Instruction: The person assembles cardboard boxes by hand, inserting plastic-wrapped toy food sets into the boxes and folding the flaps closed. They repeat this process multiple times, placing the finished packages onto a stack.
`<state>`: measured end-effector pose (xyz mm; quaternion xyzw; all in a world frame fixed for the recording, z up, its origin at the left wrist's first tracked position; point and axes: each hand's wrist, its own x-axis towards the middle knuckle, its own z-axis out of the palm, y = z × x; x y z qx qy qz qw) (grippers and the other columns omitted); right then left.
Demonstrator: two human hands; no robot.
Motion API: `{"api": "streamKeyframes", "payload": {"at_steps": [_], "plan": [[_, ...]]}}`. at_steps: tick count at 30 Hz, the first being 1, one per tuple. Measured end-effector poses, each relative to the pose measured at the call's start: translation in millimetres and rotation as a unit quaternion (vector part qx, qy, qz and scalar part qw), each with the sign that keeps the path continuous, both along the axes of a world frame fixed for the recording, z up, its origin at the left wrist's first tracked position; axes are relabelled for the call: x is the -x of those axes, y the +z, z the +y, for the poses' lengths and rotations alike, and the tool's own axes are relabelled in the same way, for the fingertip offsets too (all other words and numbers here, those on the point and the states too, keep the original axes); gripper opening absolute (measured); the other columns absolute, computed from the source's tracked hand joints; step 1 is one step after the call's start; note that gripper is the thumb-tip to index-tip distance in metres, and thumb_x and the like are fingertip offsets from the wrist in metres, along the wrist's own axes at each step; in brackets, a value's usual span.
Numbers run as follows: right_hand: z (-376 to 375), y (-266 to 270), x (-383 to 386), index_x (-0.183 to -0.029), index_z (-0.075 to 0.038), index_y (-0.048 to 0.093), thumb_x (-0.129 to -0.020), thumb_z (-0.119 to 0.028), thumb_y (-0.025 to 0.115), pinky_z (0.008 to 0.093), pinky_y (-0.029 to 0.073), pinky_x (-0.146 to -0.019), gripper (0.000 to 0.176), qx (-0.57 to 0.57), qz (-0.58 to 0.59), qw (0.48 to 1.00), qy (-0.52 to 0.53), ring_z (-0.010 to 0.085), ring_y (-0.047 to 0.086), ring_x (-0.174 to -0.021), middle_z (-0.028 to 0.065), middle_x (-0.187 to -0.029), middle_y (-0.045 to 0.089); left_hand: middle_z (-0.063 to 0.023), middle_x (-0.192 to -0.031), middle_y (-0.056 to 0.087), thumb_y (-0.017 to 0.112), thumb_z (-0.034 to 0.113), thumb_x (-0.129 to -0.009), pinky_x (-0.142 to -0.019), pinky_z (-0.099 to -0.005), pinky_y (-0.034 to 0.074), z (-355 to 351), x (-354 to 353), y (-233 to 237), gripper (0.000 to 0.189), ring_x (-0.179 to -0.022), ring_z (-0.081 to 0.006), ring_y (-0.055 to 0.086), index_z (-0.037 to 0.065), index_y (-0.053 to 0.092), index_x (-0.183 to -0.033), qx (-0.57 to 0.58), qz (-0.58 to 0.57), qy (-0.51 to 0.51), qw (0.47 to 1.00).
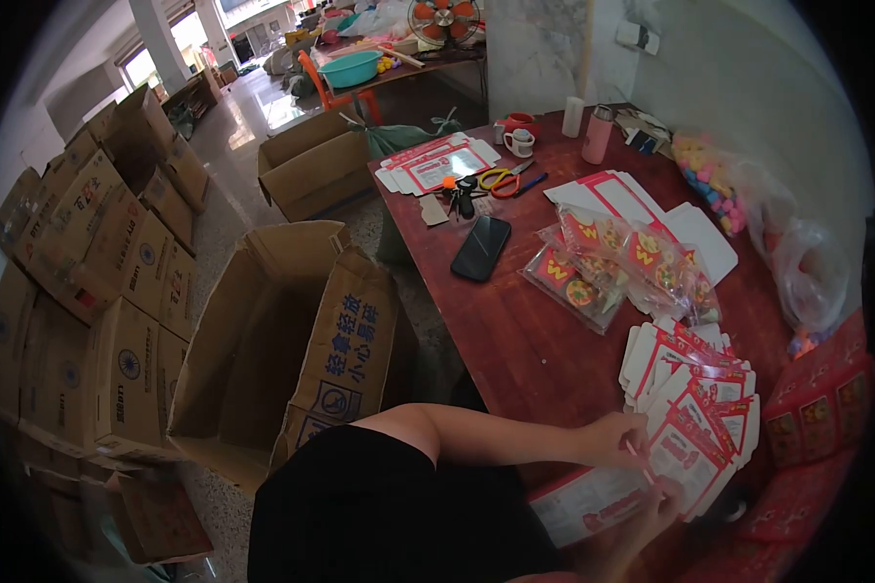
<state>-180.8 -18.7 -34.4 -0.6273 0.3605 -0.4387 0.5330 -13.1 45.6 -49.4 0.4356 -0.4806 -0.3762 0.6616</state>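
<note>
A flat, white-and-red printed carton (pixel 585 507) lies low over the near edge of the red table, under my forearm. My left hand (pixel 616 440) is closed in a pinch on a narrow edge or flap of it. Just below, my right hand (pixel 659 507) pinches the same edge, its fingers partly blurred. Beside both hands a fanned pile of similar flat cartons (pixel 695 389) spreads over the table. Further up lie clear plastic packets (pixel 578 277) with red and yellow printed inserts.
On the red table (pixel 515 330) are a black phone (pixel 480 248), yellow-handled scissors (pixel 501 181), a mug (pixel 519 143), a pink bottle (pixel 598 134) and a bag of colourful pieces (pixel 715 185). An open cardboard box (pixel 355 340) stands left of the table; stacked boxes (pixel 131 360) line the far left.
</note>
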Motion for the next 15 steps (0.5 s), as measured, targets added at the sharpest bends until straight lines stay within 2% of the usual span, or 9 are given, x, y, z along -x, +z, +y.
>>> {"api": "streamKeyframes", "payload": {"at_steps": [3, 6, 9, 12, 15], "plan": [[1, 13, 1, -0.097, -0.001, 0.05, -0.087, -0.014, 0.052, 0.032, 0.042, -0.082, 0.016, -0.012, -0.006, 1.0, -0.004, 0.0185, 0.049, -0.093, 0.0082, -0.097, 0.05, -0.0091, -0.089, 0.062, 0.07, 0.007, -0.074, -0.073, -0.0277, 0.047, 0, -3, 13, 0.023, -0.087, -0.0161, 0.06, 0.002, 0.049, -0.083, -0.018, -0.005, -0.013, 1.0], [1, 25, -1, -0.098, -0.001, 0.05, -0.087, -0.013, 0.052, 0.0319, 0.042, -0.083, 0.017, -0.032, -0.012, 0.999, -0.004, 0.0186, 0.049, -0.093, 0.0084, -0.098, 0.05, -0.0081, -0.085, 0.063, 0.068, 0.007, -0.076, -0.074, -0.0266, 0.047, -5, 0, 34, 0.016, -0.088, -0.0157, 0.06, 0.001, 0.054, -0.081, -0.046, -0.048, 0.026, 0.997], [1, 35, -3, -0.098, 0.0, 0.051, -0.087, -0.013, 0.053, 0.0318, 0.042, -0.083, 0.017, -0.058, -0.027, 0.998, 0.008, 0.0188, 0.05, -0.094, 0.0086, -0.098, 0.051, -0.0069, -0.084, 0.063, 0.067, 0.01, -0.077, -0.079, -0.0263, 0.045, -5, -8, 40, 0.013, -0.09, -0.0144, 0.059, 0.0, 0.061, -0.083, -0.129, -0.052, -0.017, 0.99], [8, 45, 1, -0.099, 0.0, 0.051, -0.087, -0.012, 0.053, 0.0317, 0.043, -0.084, 0.018, -0.083, -0.053, 0.994, 0.047, 0.0189, 0.05, -0.095, 0.0088, -0.099, 0.051, -0.0067, -0.085, 0.063, 0.068, 0.011, -0.078, -0.082, -0.0272, 0.044, 1, -25, 29, 0.014, -0.091, -0.0132, 0.057, 0.001, 0.064, -0.086, -0.163, -0.094, -0.089, 0.978], [25, 56, 4, -0.099, 0.001, 0.051, -0.086, -0.012, 0.053, 0.0316, 0.043, -0.085, 0.018, -0.101, -0.091, 0.986, 0.099, 0.0191, 0.051, -0.096, 0.0089, -0.099, 0.051, -0.0077, -0.088, 0.063, 0.067, 0.015, -0.081, -0.083, -0.0277, 0.042, 11, -30, 18, 0.019, -0.089, -0.0131, 0.056, 0.001, 0.064, -0.093, -0.096, -0.08, -0.116, 0.985]]}}
